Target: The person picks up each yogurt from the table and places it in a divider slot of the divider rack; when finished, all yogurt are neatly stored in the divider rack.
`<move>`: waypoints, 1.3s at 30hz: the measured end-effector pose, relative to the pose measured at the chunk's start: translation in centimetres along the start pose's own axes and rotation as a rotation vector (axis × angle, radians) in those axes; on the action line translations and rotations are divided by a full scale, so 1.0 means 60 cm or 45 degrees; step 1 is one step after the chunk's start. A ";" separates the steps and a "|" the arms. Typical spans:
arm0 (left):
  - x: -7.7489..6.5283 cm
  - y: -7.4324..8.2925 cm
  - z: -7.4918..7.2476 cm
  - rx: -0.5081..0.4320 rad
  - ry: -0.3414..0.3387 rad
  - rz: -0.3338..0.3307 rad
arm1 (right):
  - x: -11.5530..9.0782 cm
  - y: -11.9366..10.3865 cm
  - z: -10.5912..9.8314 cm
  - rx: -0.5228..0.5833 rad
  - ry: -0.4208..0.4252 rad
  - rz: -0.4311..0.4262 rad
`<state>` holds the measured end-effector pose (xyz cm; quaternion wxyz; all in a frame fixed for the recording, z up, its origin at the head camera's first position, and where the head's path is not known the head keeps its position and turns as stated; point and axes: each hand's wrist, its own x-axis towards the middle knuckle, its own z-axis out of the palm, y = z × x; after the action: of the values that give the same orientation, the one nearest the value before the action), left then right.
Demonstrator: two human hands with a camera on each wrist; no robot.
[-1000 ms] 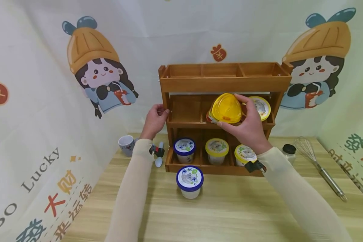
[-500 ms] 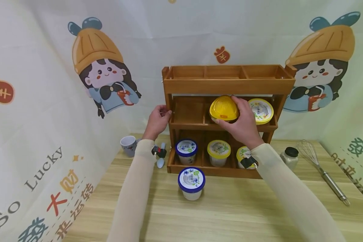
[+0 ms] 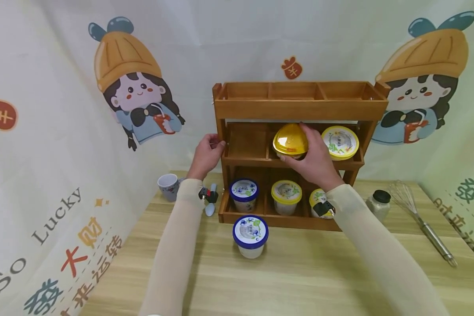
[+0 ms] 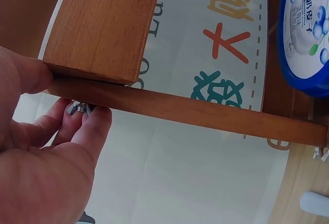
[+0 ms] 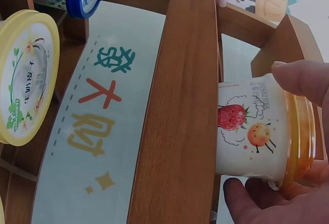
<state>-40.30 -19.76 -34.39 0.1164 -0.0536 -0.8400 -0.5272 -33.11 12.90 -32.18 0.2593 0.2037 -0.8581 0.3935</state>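
Observation:
My right hand (image 3: 317, 159) grips a white dessert cup with a domed translucent yellow lid (image 3: 290, 139). The cup is in the middle compartment of the wooden rack's (image 3: 300, 109) middle tier, tilted toward me. In the right wrist view, the cup's wall (image 5: 249, 131) shows a printed strawberry and orange, with thumb and fingers on opposite sides of its lid. My left hand (image 3: 206, 154) pinches the rack's left upright; in the left wrist view, its fingers lie beside a metal wing nut (image 4: 78, 107). To the right of the held cup leans a yellow-lidded tub (image 3: 340, 142).
On the bottom tier stand a blue-lidded tub (image 3: 244, 193) and two yellow-lidded tubs, one at the middle (image 3: 286, 195). Another blue-lidded tub (image 3: 250, 235) stands in front. A mug (image 3: 168, 186) and spoon (image 3: 210, 208) lie left; a black-capped jar (image 3: 378, 204) and whisk (image 3: 422, 224) lie right.
My right hand has moved the yellow-domed cup slightly left and back into the middle compartment, turning its lid more upward. My left hand keeps its hold on the upright.

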 end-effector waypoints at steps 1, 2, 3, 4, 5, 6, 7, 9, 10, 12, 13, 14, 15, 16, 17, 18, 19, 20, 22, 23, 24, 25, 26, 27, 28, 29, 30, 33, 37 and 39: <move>0.000 0.001 -0.001 0.004 0.000 -0.007 | -0.001 0.001 -0.001 -0.003 -0.007 0.001; -0.001 0.001 -0.001 0.007 -0.001 -0.011 | -0.003 0.001 -0.003 -0.005 -0.013 0.007; -0.001 0.002 -0.001 0.008 -0.003 -0.014 | -0.006 0.002 -0.004 -0.003 -0.015 0.016; -0.002 0.003 -0.002 0.009 -0.004 -0.014 | -0.008 0.002 -0.006 0.000 -0.016 0.024; -0.002 0.003 -0.002 0.009 -0.003 -0.008 | -0.011 0.001 -0.009 0.011 -0.019 0.033; -0.001 0.003 -0.002 0.008 0.000 -0.003 | -0.015 0.001 -0.011 0.020 -0.026 0.047; -0.002 0.003 -0.003 0.005 0.003 0.001 | -0.019 0.001 -0.013 0.028 -0.035 0.059; -0.001 0.001 -0.004 -0.001 0.005 0.009 | -0.028 0.001 -0.015 0.043 -0.063 0.080; -0.001 0.000 -0.004 -0.002 0.004 0.010 | -0.034 0.000 -0.017 0.050 -0.080 0.090; 0.000 -0.001 -0.004 -0.003 -0.002 0.007 | -0.046 0.001 -0.019 0.053 -0.103 0.103; 0.000 -0.001 -0.004 -0.004 -0.003 0.007 | -0.052 0.002 -0.019 0.054 -0.109 0.100; 0.000 -0.001 -0.005 -0.003 -0.005 0.008 | -0.058 0.002 -0.020 0.060 -0.113 0.092; 0.000 -0.001 -0.005 -0.001 -0.007 0.009 | -0.064 0.003 -0.020 0.068 -0.114 0.084; 0.000 0.000 -0.005 0.000 -0.009 0.010 | -0.070 0.005 -0.021 0.076 -0.112 0.073; 0.000 0.000 -0.004 -0.001 -0.010 0.012 | -0.075 0.007 -0.020 0.080 -0.111 0.063; 0.001 0.000 -0.004 -0.001 -0.008 0.016 | -0.081 0.007 -0.020 0.094 -0.113 0.057; 0.001 0.000 -0.004 0.000 -0.007 0.018 | -0.087 0.008 -0.020 0.106 -0.112 0.050; 0.001 0.000 -0.004 0.002 -0.006 0.018 | -0.093 0.010 -0.018 0.117 -0.110 0.047; 0.002 -0.001 -0.003 0.005 -0.002 0.016 | -0.105 0.013 -0.014 0.134 -0.114 0.041; 0.002 -0.001 -0.002 0.007 -0.003 0.013 | -0.112 0.014 -0.011 0.143 -0.116 0.038; 0.002 -0.001 -0.002 0.009 -0.003 0.011 | -0.119 0.015 -0.007 0.154 -0.118 0.031; 0.002 -0.002 -0.002 0.010 -0.005 0.008 | -0.126 0.017 -0.002 0.163 -0.120 0.023; 0.002 -0.002 -0.002 0.012 -0.008 0.004 | -0.133 0.018 0.003 0.163 -0.128 0.017; 0.002 -0.002 -0.001 0.011 -0.011 0.002 | -0.139 0.018 0.007 0.167 -0.141 0.009; 0.001 -0.002 -0.001 0.012 -0.014 0.002 | -0.145 0.018 0.012 0.171 -0.154 0.005; 0.001 -0.002 -0.001 0.010 -0.013 0.006 | -0.151 0.018 0.017 0.177 -0.171 0.002; 0.001 -0.002 -0.001 0.005 -0.011 0.010 | -0.155 0.017 0.022 0.183 -0.192 0.000; 0.002 -0.001 -0.001 0.002 -0.007 0.009 | -0.166 0.015 0.039 0.202 -0.270 -0.005; 0.002 -0.002 -0.001 0.011 -0.002 0.004 | -0.180 0.011 0.064 0.243 -0.394 -0.002; 0.000 -0.002 -0.001 0.014 0.000 0.007 | -0.190 0.007 0.076 0.254 -0.459 0.009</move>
<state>-40.32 -19.88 -34.46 0.1180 -0.0552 -0.8427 -0.5224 -25.73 11.26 -41.85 0.0785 0.2925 -0.8481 0.4348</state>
